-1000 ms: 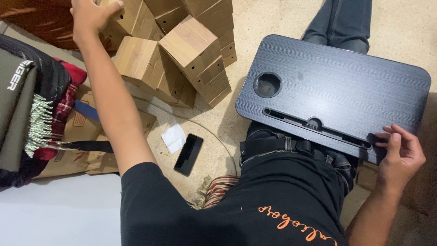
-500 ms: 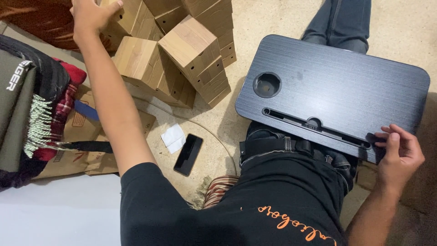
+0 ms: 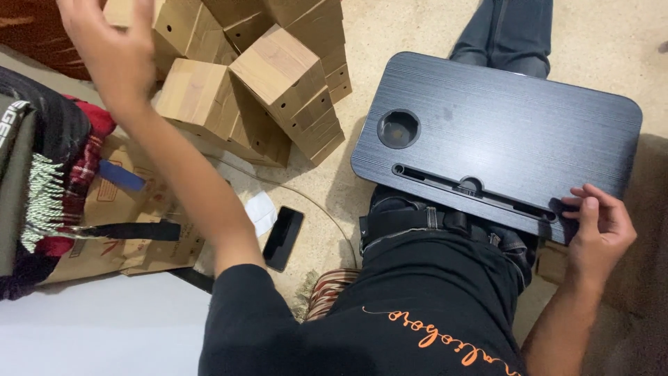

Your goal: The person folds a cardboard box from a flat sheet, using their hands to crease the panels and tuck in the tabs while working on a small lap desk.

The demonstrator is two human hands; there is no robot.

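Observation:
A black lap desk (image 3: pixel 515 132) with a round cup hole and a long slot lies across my legs. My right hand (image 3: pixel 598 233) grips its near right corner, thumb on top beside the slot's end. My left hand (image 3: pixel 111 56) is lifted at the top left, blurred, fingers spread, just above a pile of light wooden boxes (image 3: pixel 278 76). Nothing shows in its grasp.
A black phone (image 3: pixel 283 237) and a white paper scrap (image 3: pixel 261 211) lie on the beige floor by my left arm. At the left are a brown paper bag (image 3: pixel 118 237) and dark folded cloth with red plaid (image 3: pixel 56 160). A white sheet (image 3: pixel 90 327) covers the bottom left.
My left hand has come off the box at the top and moved back toward me, now blurred. The view has zoomed closer. My right hand stays on the desk's corner.

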